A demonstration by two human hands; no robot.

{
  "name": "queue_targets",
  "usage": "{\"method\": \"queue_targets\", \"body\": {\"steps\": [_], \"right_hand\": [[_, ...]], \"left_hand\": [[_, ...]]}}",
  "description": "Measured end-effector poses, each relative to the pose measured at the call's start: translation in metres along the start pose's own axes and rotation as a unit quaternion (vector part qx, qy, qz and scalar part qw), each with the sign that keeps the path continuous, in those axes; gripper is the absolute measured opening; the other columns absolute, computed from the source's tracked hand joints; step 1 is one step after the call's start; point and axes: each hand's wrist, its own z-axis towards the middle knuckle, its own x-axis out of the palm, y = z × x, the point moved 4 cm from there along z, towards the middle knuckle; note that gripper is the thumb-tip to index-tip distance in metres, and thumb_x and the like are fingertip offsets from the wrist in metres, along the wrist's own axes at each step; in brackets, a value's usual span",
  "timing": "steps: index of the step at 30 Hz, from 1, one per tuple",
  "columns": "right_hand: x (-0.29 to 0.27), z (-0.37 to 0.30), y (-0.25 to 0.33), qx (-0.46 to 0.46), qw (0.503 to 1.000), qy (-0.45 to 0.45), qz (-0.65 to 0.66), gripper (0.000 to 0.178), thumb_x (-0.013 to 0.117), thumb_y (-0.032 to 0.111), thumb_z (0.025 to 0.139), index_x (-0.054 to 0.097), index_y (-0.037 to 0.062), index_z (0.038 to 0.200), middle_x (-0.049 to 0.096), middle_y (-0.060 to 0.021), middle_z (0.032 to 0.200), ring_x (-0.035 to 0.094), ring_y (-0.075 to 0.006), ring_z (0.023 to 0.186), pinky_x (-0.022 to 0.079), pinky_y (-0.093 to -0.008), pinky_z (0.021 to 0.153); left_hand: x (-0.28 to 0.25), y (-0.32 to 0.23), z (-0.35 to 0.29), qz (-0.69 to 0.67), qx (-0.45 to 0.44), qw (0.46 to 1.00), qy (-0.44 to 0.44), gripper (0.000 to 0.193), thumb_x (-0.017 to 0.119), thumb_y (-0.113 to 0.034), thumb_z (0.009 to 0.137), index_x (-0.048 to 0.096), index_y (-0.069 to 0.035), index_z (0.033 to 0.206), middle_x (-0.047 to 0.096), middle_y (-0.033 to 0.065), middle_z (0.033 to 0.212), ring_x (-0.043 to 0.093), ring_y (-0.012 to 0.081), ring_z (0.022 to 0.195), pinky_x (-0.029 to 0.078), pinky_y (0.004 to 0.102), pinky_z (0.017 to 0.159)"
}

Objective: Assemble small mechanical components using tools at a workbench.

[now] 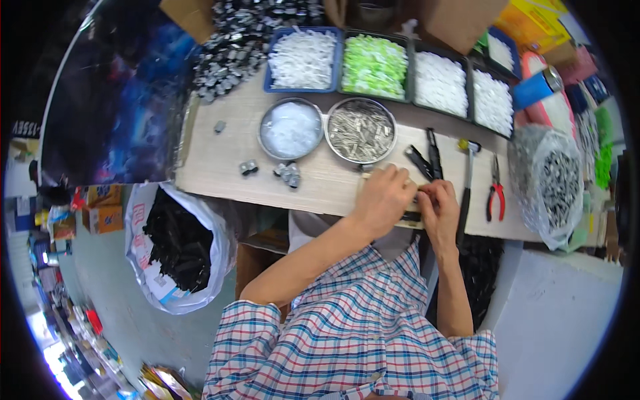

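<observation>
Both hands meet at the near tabletop (220, 170) edge, left hand (383, 197) and right hand (437, 207) pinched together on a small dark part (411, 216), metal-pin bowl (361, 130) just beyond for easy reach.

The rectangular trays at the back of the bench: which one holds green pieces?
The second tray from the left, beside the blue-rimmed tray. Its pieces are bright green; the other trays hold white ones.

Short-sleeved plaid shirt (360, 333): white ground; blue, red, teal checks; forearms bare
</observation>
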Motion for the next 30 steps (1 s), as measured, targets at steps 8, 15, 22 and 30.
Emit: {"method": "queue_targets", "body": {"steps": [8, 15, 22, 30], "right_hand": [[0.012, -0.008, -0.003, -0.005, 1.000, -0.015, 0.010, 0.013, 0.071, -0.004, 0.088, 0.065, -0.0012, 0.100, 0.053, -0.0121, 0.101, 0.059, -0.0197, 0.081, 0.047, -0.0280, 0.059], [0.010, -0.004, -0.001, -0.030, 0.999, 0.017, -0.015, 0.017, 0.070, -0.008, 0.087, 0.065, -0.0030, 0.102, 0.053, -0.0125, 0.102, 0.059, -0.0224, 0.086, 0.051, -0.0291, 0.070], [-0.008, 0.005, -0.007, 0.017, 0.991, 0.114, 0.071, 0.033, 0.063, -0.009, 0.085, 0.065, 0.0004, 0.117, 0.055, -0.0112, 0.113, 0.059, -0.0197, 0.088, 0.048, -0.0266, 0.080], [-0.144, 0.011, 0.007, -0.072, 0.986, -0.116, -0.097, 0.028, 0.055, -0.010, 0.095, 0.066, -0.0001, 0.119, 0.060, -0.0093, 0.123, 0.060, -0.0158, 0.109, 0.048, -0.0271, 0.093]], "left_hand": [[0.001, -0.003, 0.000, 0.023, 0.006, 0.999, 0.045, 0.011, 0.065, -0.010, 0.073, 0.062, -0.004, 0.081, 0.057, 0.0100, 0.087, 0.057, 0.0272, 0.085, 0.046, 0.0378, 0.072], [0.001, -0.006, 0.004, 0.061, 0.052, 0.994, 0.071, 0.010, 0.066, -0.011, 0.072, 0.066, -0.004, 0.079, 0.059, 0.0086, 0.084, 0.058, 0.0248, 0.087, 0.048, 0.0350, 0.072], [-0.007, 0.021, 0.010, -0.001, 0.042, 0.994, 0.098, 0.011, 0.068, -0.008, 0.071, 0.066, -0.003, 0.082, 0.060, 0.0125, 0.084, 0.061, 0.0291, 0.083, 0.051, 0.0401, 0.072], [-0.093, 0.182, 0.098, 0.133, -0.124, 0.960, -0.211, 0.025, 0.069, -0.005, 0.085, 0.066, -0.004, 0.110, 0.066, 0.0165, 0.106, 0.060, 0.0383, 0.102, 0.049, 0.0455, 0.090]]}}
